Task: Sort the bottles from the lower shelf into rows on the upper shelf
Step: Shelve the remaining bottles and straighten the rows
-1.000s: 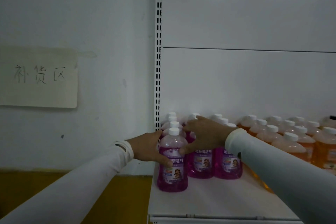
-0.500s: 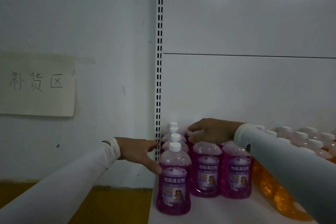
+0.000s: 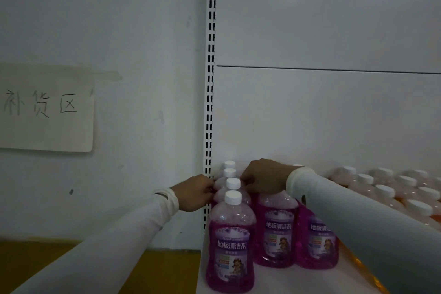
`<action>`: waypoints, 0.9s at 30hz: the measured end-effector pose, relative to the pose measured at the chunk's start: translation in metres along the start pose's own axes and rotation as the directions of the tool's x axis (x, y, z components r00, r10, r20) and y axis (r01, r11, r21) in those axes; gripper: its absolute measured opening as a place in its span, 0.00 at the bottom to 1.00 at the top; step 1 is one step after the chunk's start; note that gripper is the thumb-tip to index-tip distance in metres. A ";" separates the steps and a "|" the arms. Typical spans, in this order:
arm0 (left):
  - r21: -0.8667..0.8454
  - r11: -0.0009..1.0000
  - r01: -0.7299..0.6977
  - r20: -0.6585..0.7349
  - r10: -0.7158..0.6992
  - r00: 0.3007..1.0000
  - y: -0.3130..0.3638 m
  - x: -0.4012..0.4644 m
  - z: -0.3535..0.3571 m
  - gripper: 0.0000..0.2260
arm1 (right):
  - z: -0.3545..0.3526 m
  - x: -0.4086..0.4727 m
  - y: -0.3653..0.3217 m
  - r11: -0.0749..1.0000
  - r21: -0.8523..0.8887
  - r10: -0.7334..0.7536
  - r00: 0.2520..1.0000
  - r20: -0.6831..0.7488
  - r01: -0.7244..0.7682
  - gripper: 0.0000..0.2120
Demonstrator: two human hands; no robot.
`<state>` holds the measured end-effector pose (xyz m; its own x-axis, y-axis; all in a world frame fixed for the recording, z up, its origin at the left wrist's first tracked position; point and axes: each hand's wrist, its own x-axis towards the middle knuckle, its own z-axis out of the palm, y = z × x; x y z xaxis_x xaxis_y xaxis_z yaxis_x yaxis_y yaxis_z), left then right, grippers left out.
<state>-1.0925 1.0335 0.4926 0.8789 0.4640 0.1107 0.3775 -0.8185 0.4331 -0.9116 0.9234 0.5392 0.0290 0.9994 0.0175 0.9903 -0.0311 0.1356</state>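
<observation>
Purple floor-cleaner bottles with white caps stand in rows at the left end of the white upper shelf point(image 3: 288, 280). The front bottle of the left row point(image 3: 230, 246) stands free. Behind it, my left hand point(image 3: 193, 192) curls its fingers against the left side of a purple bottle in that row point(image 3: 232, 185). My right hand point(image 3: 262, 179) reaches over the middle row point(image 3: 275, 229), its thumb against the same bottle from the right. A third purple row point(image 3: 318, 243) is partly hidden by my right sleeve. The lower shelf is out of view.
Orange bottles with white caps point(image 3: 384, 192) fill the shelf to the right, behind my right arm. A slotted metal upright point(image 3: 210, 79) bounds the shelf on the left. On the wall to the left hangs a handwritten paper sign point(image 3: 45, 107).
Both hands moved back along the left purple row, off the front bottle. The left hand's fingers went from flat to curled. The view came closer to the shelf.
</observation>
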 end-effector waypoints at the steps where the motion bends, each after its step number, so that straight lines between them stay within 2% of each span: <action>1: -0.034 0.999 0.007 0.001 -0.006 1.000 -0.004 0.001 -0.001 0.08 | -0.001 0.000 0.001 1.000 0.018 0.001 1.000 0.008 -0.001 0.09; 4: -0.141 0.990 0.020 0.016 -0.017 1.000 -0.012 0.002 -0.009 0.13 | -0.010 0.005 0.006 0.994 0.111 0.011 1.000 0.016 -0.013 0.09; 6: -0.320 0.946 0.048 0.022 -0.043 0.999 -0.014 0.005 -0.012 0.11 | -0.016 0.009 0.013 0.987 0.163 0.019 1.000 -0.024 -0.015 0.11; 8: -0.454 0.887 0.081 0.019 -0.082 0.996 -0.017 0.008 -0.009 0.10 | -0.016 0.017 0.017 0.991 0.132 0.048 0.996 -0.069 -0.038 0.11; 12: -0.509 0.857 0.080 0.033 -0.073 0.997 -0.021 0.009 0.002 0.16 | -0.004 0.030 0.011 0.991 0.075 0.114 0.992 -0.062 -0.109 0.09; 17: -0.443 0.896 0.035 -0.009 -0.043 0.999 -0.019 0.007 0.006 0.13 | -0.005 0.020 0.005 0.993 0.074 0.101 0.993 -0.062 -0.097 0.11; 21: -0.235 0.972 -0.020 -0.012 0.018 1.000 -0.012 -0.003 -0.001 0.12 | -0.008 0.005 0.002 0.992 0.077 0.108 0.993 -0.038 -0.104 0.13; 24: -0.104 0.994 -0.026 -0.018 0.024 1.000 -0.007 -0.009 -0.012 0.17 | -0.011 -0.012 -0.002 0.992 0.055 0.115 0.993 -0.034 -0.114 0.14; 27: -0.029 0.999 -0.034 -0.053 0.033 0.998 0.005 -0.019 -0.025 0.11 | -0.018 -0.032 -0.010 0.990 0.070 0.126 0.991 -0.044 -0.123 0.16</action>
<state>-1.1144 1.0291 0.5148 0.8743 0.4541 0.1716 0.3385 -0.8236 0.4551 -0.9244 0.8913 0.5548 0.1475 0.9860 0.0780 0.9863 -0.1525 0.0624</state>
